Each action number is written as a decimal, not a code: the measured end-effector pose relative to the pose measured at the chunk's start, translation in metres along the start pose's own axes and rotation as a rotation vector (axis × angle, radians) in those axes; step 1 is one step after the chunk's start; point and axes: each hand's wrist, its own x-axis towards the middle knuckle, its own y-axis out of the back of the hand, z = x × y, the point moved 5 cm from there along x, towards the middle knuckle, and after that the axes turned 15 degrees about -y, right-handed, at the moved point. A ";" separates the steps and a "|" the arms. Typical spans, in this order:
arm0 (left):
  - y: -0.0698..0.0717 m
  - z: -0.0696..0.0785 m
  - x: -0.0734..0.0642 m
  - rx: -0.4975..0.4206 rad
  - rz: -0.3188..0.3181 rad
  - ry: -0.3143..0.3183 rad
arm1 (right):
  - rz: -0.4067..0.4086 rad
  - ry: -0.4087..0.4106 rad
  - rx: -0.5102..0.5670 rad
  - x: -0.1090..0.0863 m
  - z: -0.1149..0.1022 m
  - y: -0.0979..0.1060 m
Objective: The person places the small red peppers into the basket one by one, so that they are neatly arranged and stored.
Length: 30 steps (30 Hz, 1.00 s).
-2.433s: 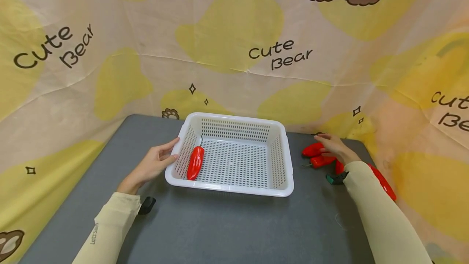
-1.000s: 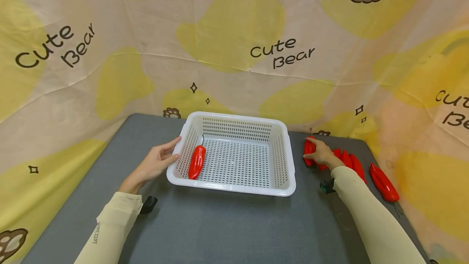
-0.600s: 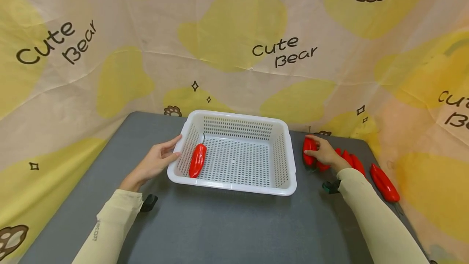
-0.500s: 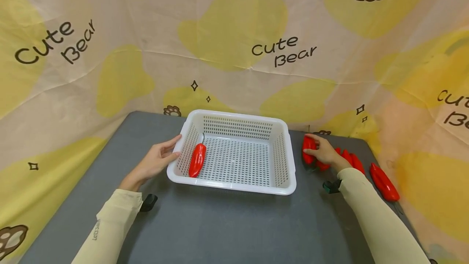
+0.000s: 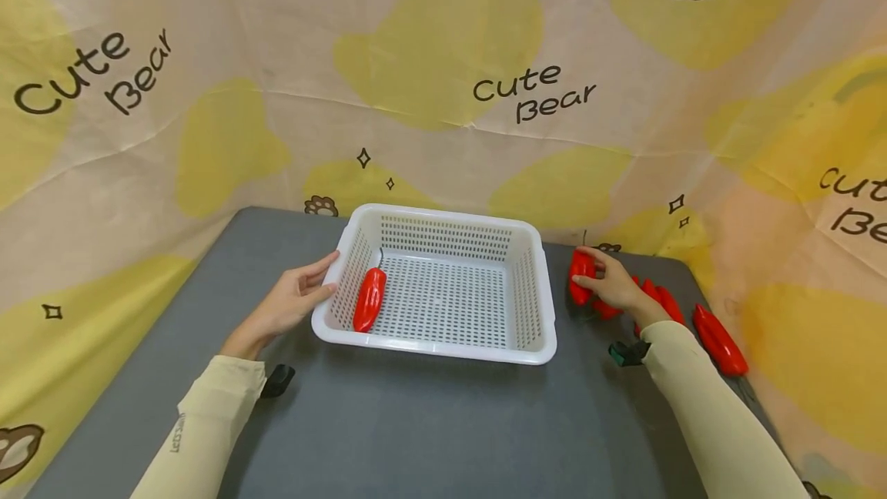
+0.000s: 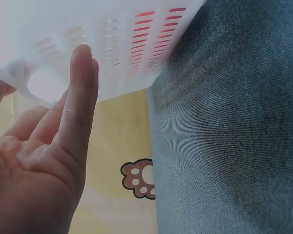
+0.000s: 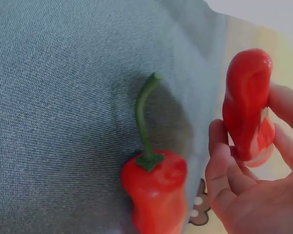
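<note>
My right hand (image 5: 615,285) pinches a red pepper (image 5: 580,277) between thumb and fingers, at the far right of the basket. In the right wrist view this red pepper (image 7: 246,102) stands upright in the fingers, apart from the grey table surface. Below it lies another red pepper (image 7: 158,195) with a curved green stem. On the basket's left side, the fingers of my left hand (image 5: 287,303) touch the rim of the white plastic basket (image 5: 436,351). The left wrist view has one straight finger against its slotted outer wall. A single red pepper (image 5: 370,299) lies inside, along the left wall.
Several red peppers (image 5: 649,295) lie partly hidden behind the right hand and wrist. Another red pepper (image 5: 721,341) lies apart near the table's right edge. A printed cloth (image 5: 430,45) hangs behind the grey table (image 5: 416,430).
My right hand came down from above the pepper pile, took hold of one red pepper and moved it slightly left and upright. My left hand stays at the basket rim.
</note>
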 end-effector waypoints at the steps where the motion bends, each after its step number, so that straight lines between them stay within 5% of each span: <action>1: 0.000 0.000 0.000 -0.003 0.003 0.001 | -0.002 -0.006 0.009 -0.001 -0.001 0.001; 9: 0.000 0.002 -0.002 -0.017 0.005 0.010 | 0.003 -0.011 0.007 -0.016 -0.009 0.007; 30: -0.003 0.002 -0.002 0.003 0.014 0.011 | -0.038 0.206 0.135 -0.048 -0.070 0.014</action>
